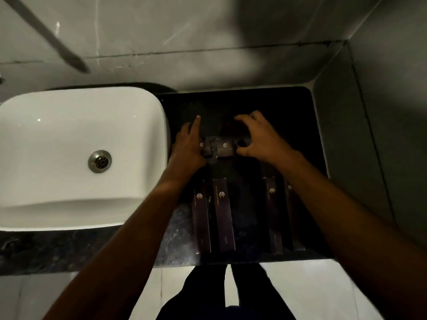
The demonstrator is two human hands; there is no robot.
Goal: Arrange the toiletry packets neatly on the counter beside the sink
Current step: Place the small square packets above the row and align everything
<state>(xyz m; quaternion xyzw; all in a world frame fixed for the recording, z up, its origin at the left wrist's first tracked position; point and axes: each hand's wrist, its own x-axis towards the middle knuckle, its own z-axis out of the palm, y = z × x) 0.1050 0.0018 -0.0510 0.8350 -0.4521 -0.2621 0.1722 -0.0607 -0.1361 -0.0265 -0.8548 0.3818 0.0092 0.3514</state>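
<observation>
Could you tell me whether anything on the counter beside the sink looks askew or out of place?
Nothing is spilled or visibly damaged. The long dark packets near the dark stone counter's front edge lie roughly parallel but unevenly spaced, with a wider middle gap. The small dark square packets between the left hand and right hand look slightly uneven.

- Bathroom, dimly lit, likely in a hotel or guest room.
- White vessel sink (76, 155) at 9 o'clock, with metal drain (99, 161) in its basin.
- Dark speckled stone counter (298, 116) at centre, set into a tiled corner.
- Grey wall tiles (208, 26) at 12 o'clock.
- Matching branded toiletry packets (223, 213) lined up at 6 o'clock.
</observation>
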